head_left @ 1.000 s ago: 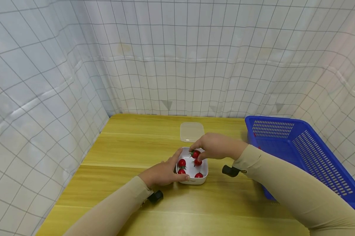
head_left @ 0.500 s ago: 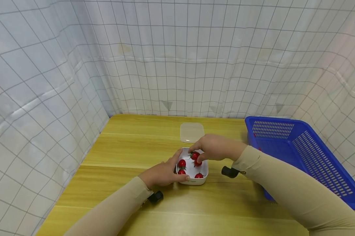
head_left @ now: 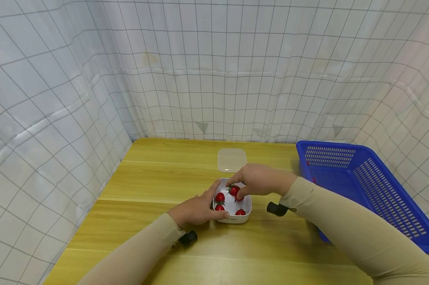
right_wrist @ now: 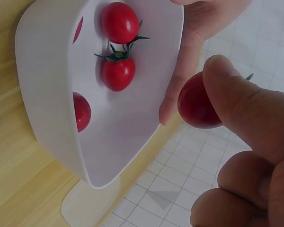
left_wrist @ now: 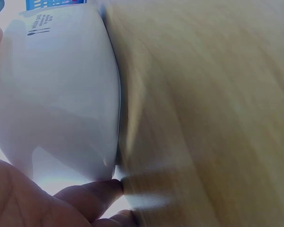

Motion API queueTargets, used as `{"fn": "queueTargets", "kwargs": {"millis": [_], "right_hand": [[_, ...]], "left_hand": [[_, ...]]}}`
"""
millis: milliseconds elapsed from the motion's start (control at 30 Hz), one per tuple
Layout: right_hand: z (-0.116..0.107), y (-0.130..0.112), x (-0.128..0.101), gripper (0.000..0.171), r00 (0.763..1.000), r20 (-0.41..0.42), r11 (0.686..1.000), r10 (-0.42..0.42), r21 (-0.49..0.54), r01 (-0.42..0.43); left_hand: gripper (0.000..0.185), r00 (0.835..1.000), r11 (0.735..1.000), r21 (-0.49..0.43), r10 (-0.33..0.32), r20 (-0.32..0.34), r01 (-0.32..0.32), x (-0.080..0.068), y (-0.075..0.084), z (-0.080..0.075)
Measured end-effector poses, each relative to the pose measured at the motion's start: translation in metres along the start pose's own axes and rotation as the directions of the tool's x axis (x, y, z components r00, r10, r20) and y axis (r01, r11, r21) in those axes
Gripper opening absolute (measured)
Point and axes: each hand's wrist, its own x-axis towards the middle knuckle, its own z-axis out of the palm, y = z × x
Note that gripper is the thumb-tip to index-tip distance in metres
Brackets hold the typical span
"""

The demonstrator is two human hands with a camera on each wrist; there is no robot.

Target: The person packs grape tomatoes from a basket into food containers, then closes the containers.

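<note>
Pinched tomato (head_left: pixel 234 190) in right hand (head_left: pixel 258 180), over container (head_left: pixel 245 209) rim.

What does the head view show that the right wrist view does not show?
Only the head view shows the blue basket, the person's sleeves and the left hand gripping the white container. Only the right wrist view shows, close up, the right hand pinching a cherry tomato. Both show the container, tomatoes inside it and the lid.

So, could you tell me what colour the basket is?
Blue basket, clearest in the head view.
</note>
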Motion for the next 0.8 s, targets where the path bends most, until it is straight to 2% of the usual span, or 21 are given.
{"fn": "queueTargets", "kwargs": {"millis": [167, 267, 367, 467, 533, 600, 700, 800], "right_hand": [[0.001, 0.0, 0.0, 0.045, 1.0, 0.0, 1.0, -0.024, 0.0, 0.024], [-0.001, 0.001, -0.003, 0.045, 0.999, -0.028, 1.0, -0.028, -0.002, 0.028], [-0.007, 0.008, -0.01, 0.044, 0.997, -0.075, 1.0, 0.011, 0.018, -0.009], [-0.017, 0.023, -0.024, 0.046, 0.988, -0.123, 0.993, 0.089, 0.091, -0.079], [-0.026, 0.035, -0.038, 0.048, 0.973, -0.152, 0.98, 0.175, 0.123, -0.157], [-0.035, 0.051, -0.053, 0.049, 0.946, -0.192, 0.96, 0.261, 0.152, -0.234], [-0.045, 0.077, -0.078, 0.05, 0.892, -0.252, 0.925, 0.375, 0.163, -0.343], [-0.048, 0.11, -0.1, 0.051, 0.843, -0.305, 0.895, 0.444, 0.195, -0.401]], "left_hand": [[0.114, 1.0, 1.0, -0.015, 0.004, 0.003, -0.004, 0.0, 0.0, 0.0], [0.114, 1.0, 1.0, -0.029, 0.0, 0.003, 0.0, 0.0, -0.001, 0.001], [0.114, 1.0, 0.999, -0.041, 0.003, 0.001, -0.003, 0.0, -0.001, 0.002], [0.114, 1.0, 0.999, -0.043, 0.008, -0.005, -0.008, 0.0, -0.002, 0.002], [0.114, 1.0, 0.999, -0.035, 0.012, -0.008, -0.012, 0.0, -0.002, 0.002], [0.113, 1.0, 1.0, -0.025, 0.013, -0.012, -0.013, 0.0, -0.001, 0.002], [0.113, 1.0, 1.0, -0.013, 0.012, -0.015, -0.012, 0.0, -0.001, 0.001], [0.113, 1.0, 1.0, -0.021, 0.009, -0.015, -0.01, 0.0, -0.002, 0.001]]}}
